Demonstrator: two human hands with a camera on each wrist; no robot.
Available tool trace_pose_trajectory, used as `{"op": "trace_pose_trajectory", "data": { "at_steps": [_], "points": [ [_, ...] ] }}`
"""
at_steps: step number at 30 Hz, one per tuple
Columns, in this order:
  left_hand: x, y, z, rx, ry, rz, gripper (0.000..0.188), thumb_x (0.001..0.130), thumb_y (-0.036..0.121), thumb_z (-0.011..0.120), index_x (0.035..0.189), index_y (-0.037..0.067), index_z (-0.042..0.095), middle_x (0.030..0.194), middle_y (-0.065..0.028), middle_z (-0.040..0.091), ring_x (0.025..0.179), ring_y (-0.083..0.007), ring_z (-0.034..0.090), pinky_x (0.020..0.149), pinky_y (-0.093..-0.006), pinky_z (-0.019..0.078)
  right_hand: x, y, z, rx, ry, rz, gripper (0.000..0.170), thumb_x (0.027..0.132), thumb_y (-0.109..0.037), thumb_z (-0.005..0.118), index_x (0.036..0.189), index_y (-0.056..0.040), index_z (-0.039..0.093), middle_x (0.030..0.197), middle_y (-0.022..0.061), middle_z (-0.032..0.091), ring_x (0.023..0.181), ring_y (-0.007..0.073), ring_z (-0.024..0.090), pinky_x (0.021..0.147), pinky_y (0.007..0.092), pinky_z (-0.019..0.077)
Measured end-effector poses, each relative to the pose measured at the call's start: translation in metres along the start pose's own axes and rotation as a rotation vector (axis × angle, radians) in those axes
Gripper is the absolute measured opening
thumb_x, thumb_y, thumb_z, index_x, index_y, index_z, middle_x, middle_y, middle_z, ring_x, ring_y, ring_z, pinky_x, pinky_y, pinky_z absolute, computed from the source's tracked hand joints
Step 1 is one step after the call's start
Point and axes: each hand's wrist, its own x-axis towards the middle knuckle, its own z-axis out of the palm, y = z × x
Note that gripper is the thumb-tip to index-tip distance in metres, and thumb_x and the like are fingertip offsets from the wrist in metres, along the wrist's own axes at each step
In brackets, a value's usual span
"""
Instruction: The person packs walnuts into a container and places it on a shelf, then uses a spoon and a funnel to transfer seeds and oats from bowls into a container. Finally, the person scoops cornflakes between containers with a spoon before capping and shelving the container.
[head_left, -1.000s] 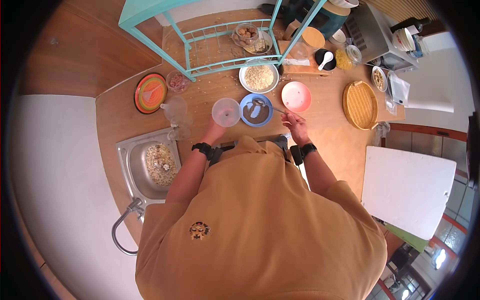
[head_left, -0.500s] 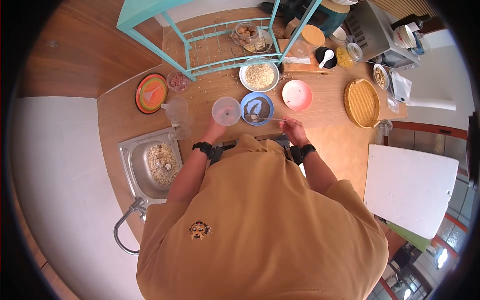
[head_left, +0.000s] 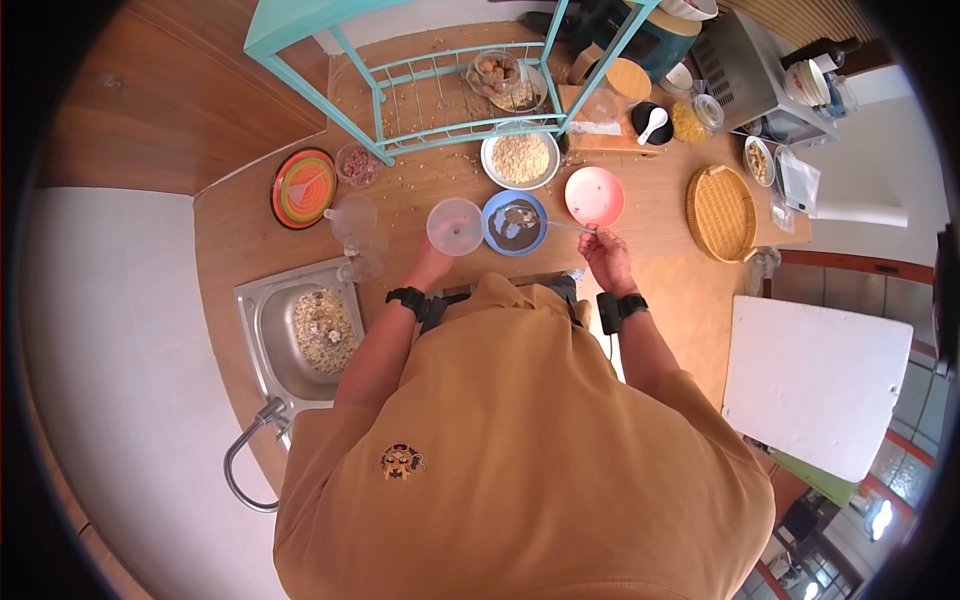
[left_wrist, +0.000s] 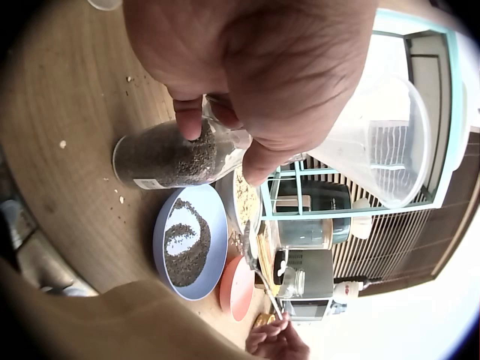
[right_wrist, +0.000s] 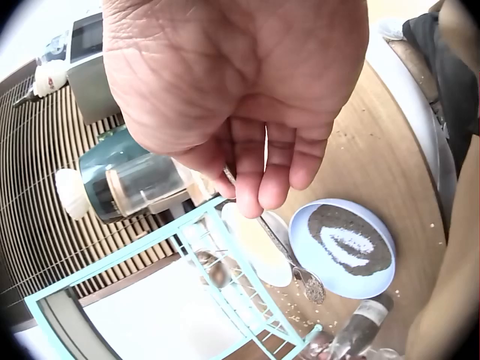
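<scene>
My left hand (head_left: 430, 262) grips the neck of a clear bottle (left_wrist: 161, 157) partly filled with dark, fine seeds. A translucent funnel (head_left: 454, 226) sits mouth-up at the bottle's top, beside the blue bowl. In the right wrist view, my right hand (right_wrist: 247, 105) pinches a metal spoon (right_wrist: 279, 246) by its handle between thumb and fingers. The spoon's tip carries a small heap of the dark seeds and overlaps the blue bowl (head_left: 487, 232) in the head view. More of these seeds lie in that bowl, with its bottom showing through in a patch.
Behind the blue bowl stands a white bowl (head_left: 486, 168) of oats, under the turquoise rack (head_left: 470, 128). A pink bowl (head_left: 595, 190) is to the right, a wicker basket (head_left: 722, 210) farther right. At left are clear containers (head_left: 352, 218) and the sink (head_left: 270, 335).
The spoon has swept down through the seeds in the blue bowl, then risen toward its right rim with a heap. My right hand has shifted right; the left stays with bottle and funnel.
</scene>
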Motion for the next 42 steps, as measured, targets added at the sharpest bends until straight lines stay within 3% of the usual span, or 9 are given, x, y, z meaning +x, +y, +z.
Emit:
{"op": "trace_pose_trajectory", "data": {
  "at_steps": [14, 18, 21, 23, 25, 27, 30, 38, 42],
  "points": [
    [0.005, -0.008, 0.005, -0.060, -0.050, -0.041, 0.030, 0.083, 0.009, 0.061, 0.112, 0.006, 0.061, 0.112, -0.0126, 0.063, 0.104, -0.0266, 0.060, 0.088, -0.0356, 0.0474, -0.023, -0.047, 0.134, -0.183, -0.252, -0.142, 0.026, 0.096, -0.020, 0.051, 0.101, 0.0024, 0.062, 0.080, 0.0081, 0.065, 0.074, 0.0151, 0.060, 0.075, 0.0280, 0.0490],
    [0.004, 0.003, 0.001, -0.139, -0.010, -0.031, 0.032, 0.083, 0.010, 0.061, 0.115, 0.005, 0.059, 0.113, -0.0131, 0.062, 0.105, -0.0249, 0.059, 0.089, -0.0348, 0.0469, -0.029, -0.040, 0.163, -0.623, -0.179, -0.312, 0.023, 0.095, -0.017, 0.053, 0.099, 0.0024, 0.066, 0.081, 0.0079, 0.068, 0.073, 0.0138, 0.062, 0.069, 0.0262, 0.0494],
    [0.002, -0.013, 0.006, -0.154, -0.010, -0.055, 0.033, 0.083, 0.009, 0.061, 0.115, 0.004, 0.058, 0.114, -0.0136, 0.062, 0.105, -0.0248, 0.059, 0.089, -0.0344, 0.0466, -0.039, -0.050, 0.185, -1.045, -0.489, -0.548, 0.022, 0.096, -0.013, 0.051, 0.101, 0.0042, 0.064, 0.085, 0.0078, 0.067, 0.078, 0.0142, 0.062, 0.070, 0.0281, 0.0491],
    [0.003, -0.014, 0.007, -0.132, -0.021, -0.047, 0.033, 0.082, 0.008, 0.061, 0.115, 0.004, 0.058, 0.114, -0.0138, 0.062, 0.105, -0.0248, 0.059, 0.090, -0.0343, 0.0465, -0.043, -0.054, 0.189, -1.060, -0.509, -0.583, 0.022, 0.096, -0.014, 0.050, 0.099, 0.0036, 0.064, 0.085, 0.0077, 0.067, 0.078, 0.0147, 0.061, 0.071, 0.0273, 0.0485],
    [0.002, -0.012, 0.008, -0.109, 0.036, 0.019, 0.030, 0.082, 0.005, 0.060, 0.112, 0.003, 0.060, 0.112, -0.0133, 0.063, 0.104, -0.0247, 0.060, 0.089, -0.0342, 0.0470, -0.043, -0.055, 0.186, -1.077, -0.526, -0.617, 0.023, 0.097, -0.015, 0.049, 0.097, 0.0029, 0.064, 0.085, 0.0076, 0.067, 0.078, 0.0151, 0.061, 0.072, 0.0264, 0.0479],
    [0.000, -0.007, 0.007, -0.109, 0.033, 0.009, 0.029, 0.081, 0.004, 0.060, 0.110, 0.004, 0.061, 0.111, -0.0131, 0.063, 0.104, -0.0245, 0.060, 0.088, -0.0342, 0.0473, -0.035, -0.053, 0.168, -0.744, -0.236, -0.617, 0.025, 0.097, -0.017, 0.050, 0.095, 0.0030, 0.064, 0.080, 0.0061, 0.065, 0.074, 0.0126, 0.060, 0.069, 0.0247, 0.0477],
    [0.001, 0.001, 0.003, -0.103, 0.027, 0.007, 0.026, 0.079, 0.001, 0.061, 0.106, 0.005, 0.062, 0.110, -0.0126, 0.063, 0.103, -0.0241, 0.060, 0.087, -0.0343, 0.0478, -0.012, -0.054, 0.130, -0.389, -0.059, -0.573, 0.029, 0.099, -0.022, 0.044, 0.096, 0.0003, 0.063, 0.079, 0.0046, 0.062, 0.073, 0.0112, 0.057, 0.072, 0.0234, 0.0454],
    [0.001, 0.000, 0.004, -0.083, 0.035, 0.032, 0.026, 0.078, 0.001, 0.062, 0.103, 0.007, 0.063, 0.109, -0.0114, 0.064, 0.102, -0.0250, 0.060, 0.086, -0.0352, 0.0479, 0.012, -0.038, 0.062, -0.940, -0.011, -0.468, 0.026, 0.097, -0.021, 0.050, 0.099, 0.0018, 0.064, 0.080, 0.0046, 0.063, 0.073, 0.0111, 0.058, 0.068, 0.0250, 0.0489],
    [-0.001, -0.007, 0.005, -0.040, 0.023, 0.009, 0.028, 0.078, 0.003, 0.063, 0.105, 0.008, 0.064, 0.108, -0.0114, 0.065, 0.102, -0.0252, 0.061, 0.087, -0.0355, 0.0478, 0.017, -0.031, 0.056, -1.094, -0.163, -0.525, 0.023, 0.095, -0.018, 0.054, 0.100, 0.0005, 0.065, 0.081, 0.0067, 0.065, 0.075, 0.0133, 0.060, 0.069, 0.0261, 0.0498]
  ]
}}
